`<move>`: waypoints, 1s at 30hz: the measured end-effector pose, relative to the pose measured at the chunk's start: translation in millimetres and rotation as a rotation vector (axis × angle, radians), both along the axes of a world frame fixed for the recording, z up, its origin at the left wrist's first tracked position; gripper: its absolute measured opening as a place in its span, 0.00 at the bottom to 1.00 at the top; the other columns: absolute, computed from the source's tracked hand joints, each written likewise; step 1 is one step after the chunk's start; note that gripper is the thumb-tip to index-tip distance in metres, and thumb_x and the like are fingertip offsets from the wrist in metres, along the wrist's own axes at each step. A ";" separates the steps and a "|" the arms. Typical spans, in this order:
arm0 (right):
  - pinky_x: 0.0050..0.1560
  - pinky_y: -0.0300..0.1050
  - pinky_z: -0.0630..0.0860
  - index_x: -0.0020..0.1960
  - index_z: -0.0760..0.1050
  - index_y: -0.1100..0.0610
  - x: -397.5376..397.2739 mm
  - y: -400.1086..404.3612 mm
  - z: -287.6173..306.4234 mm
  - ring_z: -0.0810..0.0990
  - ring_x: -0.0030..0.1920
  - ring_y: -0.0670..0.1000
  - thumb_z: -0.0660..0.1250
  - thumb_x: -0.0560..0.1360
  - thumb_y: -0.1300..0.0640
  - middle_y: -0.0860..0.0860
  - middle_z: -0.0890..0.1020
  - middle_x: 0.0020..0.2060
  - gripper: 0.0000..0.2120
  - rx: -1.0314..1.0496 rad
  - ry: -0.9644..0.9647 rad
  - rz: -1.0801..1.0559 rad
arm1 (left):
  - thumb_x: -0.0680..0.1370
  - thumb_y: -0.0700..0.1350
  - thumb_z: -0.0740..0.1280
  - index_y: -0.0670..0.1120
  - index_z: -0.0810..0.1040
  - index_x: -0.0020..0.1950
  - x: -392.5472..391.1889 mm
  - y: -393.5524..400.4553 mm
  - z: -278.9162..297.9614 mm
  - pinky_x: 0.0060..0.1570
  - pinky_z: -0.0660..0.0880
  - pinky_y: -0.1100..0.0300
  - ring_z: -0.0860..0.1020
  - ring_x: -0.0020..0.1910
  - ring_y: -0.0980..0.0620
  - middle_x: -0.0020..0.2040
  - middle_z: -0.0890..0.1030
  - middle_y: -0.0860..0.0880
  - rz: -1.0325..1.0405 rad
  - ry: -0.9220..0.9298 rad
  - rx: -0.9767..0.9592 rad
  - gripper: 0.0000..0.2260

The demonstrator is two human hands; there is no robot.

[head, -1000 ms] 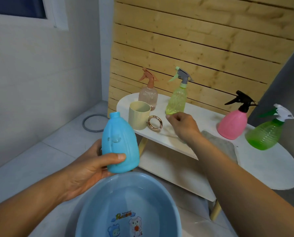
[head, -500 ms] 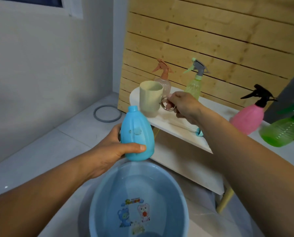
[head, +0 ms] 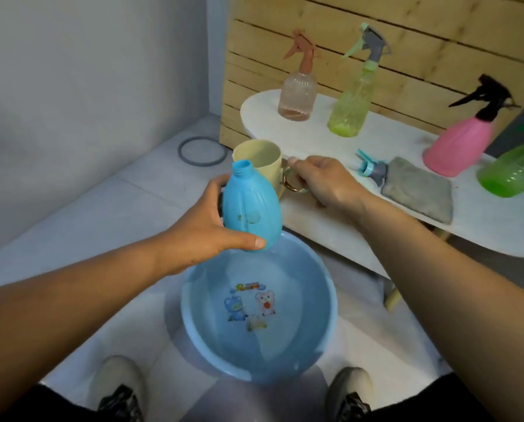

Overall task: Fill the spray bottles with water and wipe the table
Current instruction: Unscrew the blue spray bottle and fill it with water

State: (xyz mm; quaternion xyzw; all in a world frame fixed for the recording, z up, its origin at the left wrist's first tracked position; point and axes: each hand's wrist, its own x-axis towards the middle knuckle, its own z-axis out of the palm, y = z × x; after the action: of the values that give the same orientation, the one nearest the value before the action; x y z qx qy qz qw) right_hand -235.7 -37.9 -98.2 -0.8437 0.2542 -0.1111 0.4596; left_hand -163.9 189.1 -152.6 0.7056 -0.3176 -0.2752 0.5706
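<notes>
A grey ring (head: 202, 152) lies on the floor beside the wooden slat panel (head: 406, 41).

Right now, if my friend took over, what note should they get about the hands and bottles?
Left hand grips the uncapped blue bottle above the water basin.
Right hand holds the cream cup by its ring handle, off the table.
The blue spray head lies beside the grey cloth. Four capped spray bottles stand on the table.
Done: cap off, cup picked up.
Left: probably scoop water, fill bottles, recap, wipe the table.
</notes>
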 end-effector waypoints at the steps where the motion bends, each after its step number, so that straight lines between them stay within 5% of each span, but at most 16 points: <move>1: 0.23 0.34 0.63 0.37 0.72 0.51 -2.5 2.4 -15.8 0.66 0.23 0.42 0.64 0.80 0.41 0.44 0.71 0.26 0.18 0.016 0.029 0.010 | 0.64 0.43 0.85 0.59 0.63 0.73 -3.7 -0.3 -10.4 0.46 0.79 0.70 0.78 0.55 0.68 0.59 0.77 0.64 0.024 -0.002 0.001 0.45; 10: 0.44 0.44 0.69 0.45 0.76 0.56 -11.6 -7.0 -156.8 0.74 0.42 0.54 0.58 0.84 0.49 0.54 0.77 0.42 0.15 -0.086 0.548 0.172 | 0.62 0.41 0.86 0.66 0.62 0.66 -4.0 -5.9 -117.5 0.40 0.80 0.66 0.81 0.54 0.57 0.61 0.75 0.53 0.126 0.097 0.088 0.45; 13: 0.46 0.45 0.70 0.42 0.72 0.56 -16.9 -9.8 -198.8 0.77 0.46 0.56 0.57 0.84 0.45 0.54 0.78 0.44 0.19 -0.196 0.650 0.178 | 0.57 0.52 0.87 0.72 0.62 0.61 2.1 -6.0 -139.9 0.44 0.81 0.64 0.79 0.54 0.66 0.59 0.75 0.62 0.139 0.099 0.117 0.45; 17: 0.51 0.50 0.76 0.51 0.77 0.51 -27.2 -6.7 -236.9 0.81 0.54 0.61 0.56 0.84 0.48 0.56 0.83 0.53 0.13 -0.478 0.748 0.208 | 0.56 0.58 0.87 0.69 0.62 0.65 7.9 -5.3 -163.3 0.47 0.82 0.61 0.78 0.57 0.62 0.57 0.74 0.69 0.135 0.076 0.172 0.46; 21: 0.55 0.51 0.78 0.63 0.75 0.42 -31.2 -3.9 -256.4 0.81 0.58 0.60 0.62 0.80 0.60 0.53 0.81 0.57 0.17 -0.718 0.789 0.315 | 0.59 0.55 0.86 0.63 0.62 0.72 14.8 -4.9 -175.4 0.54 0.82 0.55 0.78 0.62 0.54 0.65 0.74 0.57 0.134 0.062 0.202 0.48; 24: 0.57 0.50 0.77 0.70 0.71 0.41 -32.8 -3.3 -268.8 0.77 0.62 0.59 0.61 0.83 0.56 0.53 0.79 0.61 0.18 -0.744 0.799 0.353 | 0.62 0.49 0.85 0.65 0.63 0.69 20.7 -5.6 -178.2 0.48 0.80 0.63 0.77 0.61 0.54 0.65 0.72 0.55 0.167 0.046 0.187 0.44; 30: 0.62 0.50 0.75 0.68 0.74 0.44 -36.1 7.0 -280.5 0.76 0.64 0.60 0.61 0.82 0.57 0.53 0.78 0.63 0.17 -0.647 0.823 0.373 | 0.63 0.42 0.84 0.64 0.64 0.66 21.8 -8.5 -178.3 0.45 0.79 0.66 0.76 0.59 0.53 0.63 0.72 0.54 0.170 0.010 0.188 0.42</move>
State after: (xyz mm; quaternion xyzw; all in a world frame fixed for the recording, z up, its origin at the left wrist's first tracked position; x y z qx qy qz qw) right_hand -271.8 -30.9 -378.7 -0.9463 0.2119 0.2386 0.0517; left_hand -142.1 180.7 -330.9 0.7789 -0.2269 -0.2578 0.5248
